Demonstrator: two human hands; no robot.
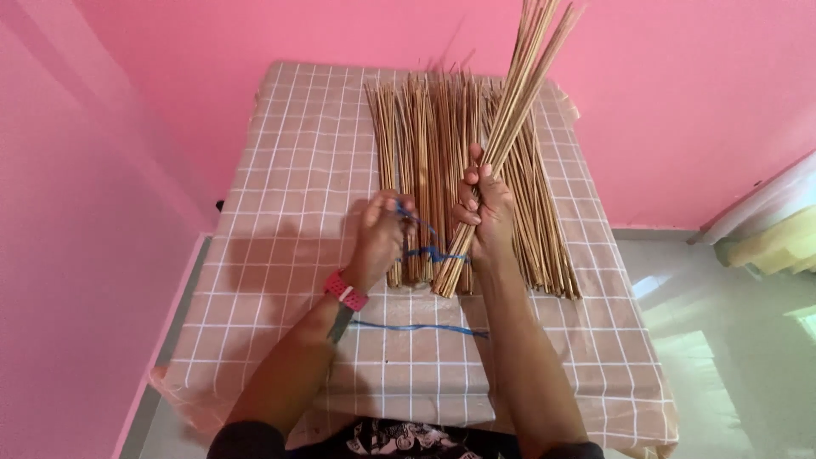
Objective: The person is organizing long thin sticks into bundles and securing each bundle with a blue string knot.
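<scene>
My right hand (pixel 483 208) grips a bundle of thin bamboo sticks (pixel 518 93), held tilted up and to the right above the table. A blue string (pixel 429 252) runs around the bundle's lower end. My left hand (pixel 380 234), with a pink watch band on its wrist, pinches that string and pulls it to the left. Beneath both hands lies a wide pile of loose sticks (pixel 425 144) of the same kind, spread lengthwise on the table.
The table (pixel 289 195) wears a beige cloth with a white grid. A second blue string (pixel 416 327) lies on the cloth near its front edge. Pink walls stand behind and to the left. Pale floor shows at the right.
</scene>
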